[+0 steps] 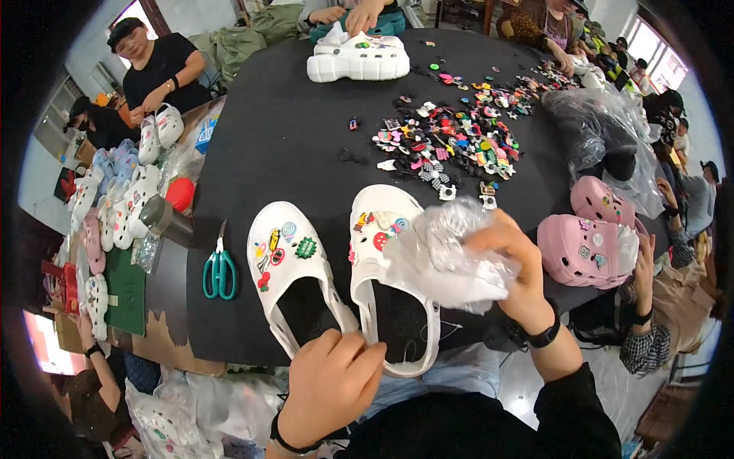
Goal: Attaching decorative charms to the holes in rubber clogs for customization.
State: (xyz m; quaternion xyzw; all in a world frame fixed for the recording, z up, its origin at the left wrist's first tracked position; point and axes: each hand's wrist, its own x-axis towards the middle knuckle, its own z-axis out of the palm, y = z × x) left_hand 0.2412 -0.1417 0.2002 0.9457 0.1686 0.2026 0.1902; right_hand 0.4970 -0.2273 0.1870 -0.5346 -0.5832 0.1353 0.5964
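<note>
White clog pair (294,268) | toes forward on black surface (260,130) | likely light, springy foam; hold by heel rims (405,370) | my left grip (332,386): curled there, I can't tell if pinching | my right grip (514,268): pinching crumpled plastic bag (451,264)

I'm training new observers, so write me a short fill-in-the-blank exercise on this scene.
1. The bare hand gripping crumpled see-through plastic is the person's ____ one.
2. Teal-handled metal scissors lie to the ____ of the two white, charm-studded clogs nearest the person.
3. Right of that plastic, two charm-decorated clogs are ____ in colour.

Missing words: right; left; pink.
</note>
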